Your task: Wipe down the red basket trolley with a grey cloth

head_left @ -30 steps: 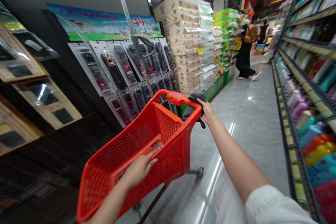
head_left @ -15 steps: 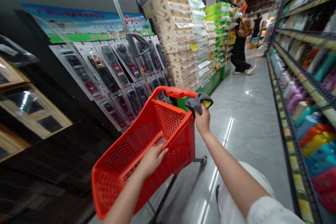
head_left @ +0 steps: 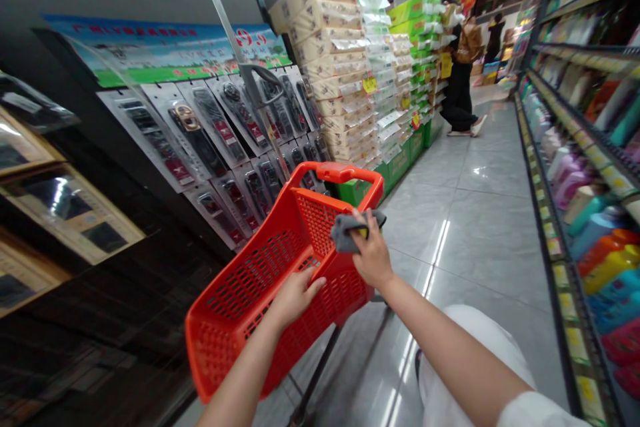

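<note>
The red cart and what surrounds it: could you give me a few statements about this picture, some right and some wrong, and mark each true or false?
1. The right hand holds a grey cloth. True.
2. The left hand is on the cart's handle bar. False: it is on the near side rim of the red cart.
3. Packaged belts hang below a blue and green banner. True.
4. The shelves of bottles stand on the left of the picture. False: they stand on the right.
5. A person farther along the aisle wears a red backpack. False: the backpack is brown.
</note>
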Motion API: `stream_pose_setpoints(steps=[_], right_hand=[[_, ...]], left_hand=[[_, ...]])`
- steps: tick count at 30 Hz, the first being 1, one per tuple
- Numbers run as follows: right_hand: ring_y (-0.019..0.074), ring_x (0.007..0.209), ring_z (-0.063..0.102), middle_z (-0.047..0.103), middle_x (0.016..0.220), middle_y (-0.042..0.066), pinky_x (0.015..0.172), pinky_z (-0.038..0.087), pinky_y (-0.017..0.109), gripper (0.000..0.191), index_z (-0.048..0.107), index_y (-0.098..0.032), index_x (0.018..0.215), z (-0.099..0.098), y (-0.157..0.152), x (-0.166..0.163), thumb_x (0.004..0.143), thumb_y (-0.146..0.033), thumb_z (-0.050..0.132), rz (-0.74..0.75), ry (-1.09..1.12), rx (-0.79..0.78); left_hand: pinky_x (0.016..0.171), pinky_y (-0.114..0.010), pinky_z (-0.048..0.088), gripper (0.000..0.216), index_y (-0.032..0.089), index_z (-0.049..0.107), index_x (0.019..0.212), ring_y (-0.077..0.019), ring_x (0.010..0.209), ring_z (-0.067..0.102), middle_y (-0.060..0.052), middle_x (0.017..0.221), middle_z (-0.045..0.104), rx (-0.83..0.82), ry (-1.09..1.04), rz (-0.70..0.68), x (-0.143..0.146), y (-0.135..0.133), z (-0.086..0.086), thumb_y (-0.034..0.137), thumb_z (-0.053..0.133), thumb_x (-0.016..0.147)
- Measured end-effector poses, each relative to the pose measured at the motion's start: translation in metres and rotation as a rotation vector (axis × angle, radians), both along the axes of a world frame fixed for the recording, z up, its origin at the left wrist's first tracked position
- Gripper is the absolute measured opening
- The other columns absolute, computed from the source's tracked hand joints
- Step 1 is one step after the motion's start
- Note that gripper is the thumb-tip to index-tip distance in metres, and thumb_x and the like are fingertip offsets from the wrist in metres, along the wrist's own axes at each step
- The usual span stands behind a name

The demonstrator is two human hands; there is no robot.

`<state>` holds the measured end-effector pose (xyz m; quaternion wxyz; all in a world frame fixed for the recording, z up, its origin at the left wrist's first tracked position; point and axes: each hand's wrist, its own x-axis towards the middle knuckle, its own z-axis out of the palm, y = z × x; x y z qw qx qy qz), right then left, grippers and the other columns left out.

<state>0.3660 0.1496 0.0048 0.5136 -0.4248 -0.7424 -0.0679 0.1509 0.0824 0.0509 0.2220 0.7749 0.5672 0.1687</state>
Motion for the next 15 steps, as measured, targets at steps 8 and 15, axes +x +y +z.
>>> stream_pose_setpoints(steps=[8, 15], right_hand=[[0.024, 0.144, 0.028, 0.047, 0.146, 0.002, 0.116, 0.026, 0.051, 0.06, 0.063, -0.028, 0.123, 0.011, 0.024, 0.028, 0.074, 0.0, 0.042, 0.031, 0.23, 0.018], [0.0259, 0.121, 0.055, 0.063, 0.125, 0.009, 0.108, 0.039, 0.046, 0.046, 0.06, -0.022, 0.127, -0.002, 0.041, 0.016, 0.083, -0.019, 0.047, 0.094, 0.771, -0.142]], left_hand=[[0.08, -0.03, 0.05, 0.039, 0.016, 0.067, 0.112, -0.022, 0.087, 0.067, -0.006, 0.098, 0.074, -0.069, -0.051, -0.022, -0.01, -0.006, 0.003, 0.042, 0.052, 0.087], [0.086, -0.031, 0.05, 0.037, 0.018, 0.069, 0.111, -0.0237, 0.095, 0.068, -0.005, 0.104, 0.075, -0.106, -0.101, 0.018, -0.005, -0.002, 0.003, 0.04, 0.056, 0.084]])
